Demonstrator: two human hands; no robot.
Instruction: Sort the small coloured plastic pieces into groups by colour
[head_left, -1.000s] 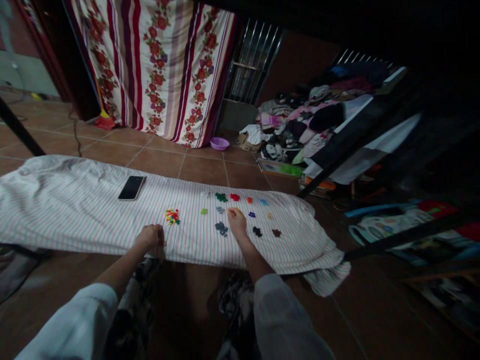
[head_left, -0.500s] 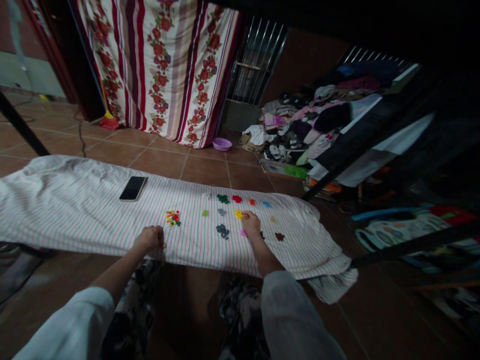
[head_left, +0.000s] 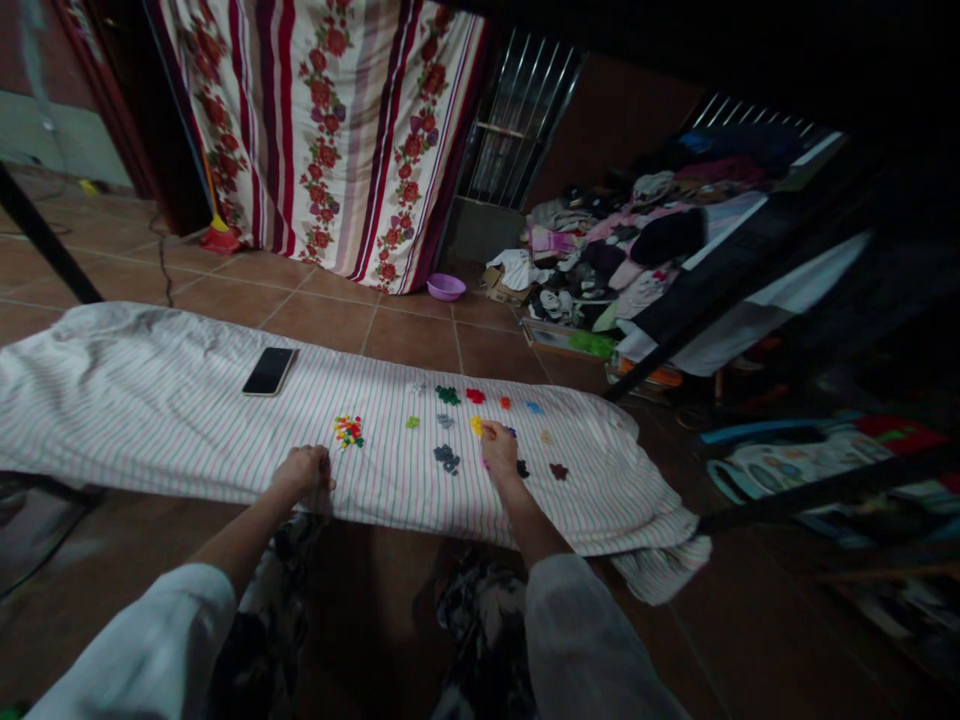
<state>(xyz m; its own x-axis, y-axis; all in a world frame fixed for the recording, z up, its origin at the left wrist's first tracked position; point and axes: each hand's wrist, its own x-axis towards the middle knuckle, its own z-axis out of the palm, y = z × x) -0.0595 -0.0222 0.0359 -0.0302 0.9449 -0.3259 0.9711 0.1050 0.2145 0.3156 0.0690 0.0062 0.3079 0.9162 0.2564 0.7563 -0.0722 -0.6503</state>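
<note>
Small coloured pieces lie sorted by colour on a striped cloth (head_left: pixel 397 500). My right hand (head_left: pixel 500 447) is closed in a pinch at the yellow pile (head_left: pixel 476 425); anything between its fingertips is too small to make out. It partly covers a pink pile and a dark blue one. My left hand (head_left: pixel 304 470) rests curled on the cloth near the front edge, its fingertips hidden. Just beyond it lies a mixed pile (head_left: pixel 349 432) of red, yellow, green, orange and white pieces. Dark grey pieces (head_left: pixel 446 460) and light green ones (head_left: pixel 412 423) lie between my hands.
A phone (head_left: pixel 270 371) lies on the cloth's left part. Further piles include green (head_left: pixel 448 396), red (head_left: pixel 475 396), light blue (head_left: pixel 533 407) and brown (head_left: pixel 559 471). Black posts flank the cloth-covered surface. On the floor beyond are a purple basin (head_left: pixel 446 288) and heaped clothes (head_left: pixel 600 245).
The view has shifted slightly. My right hand stays at the yellow pile, its fingertips moved a little. My left hand remains closed in about the same place.
</note>
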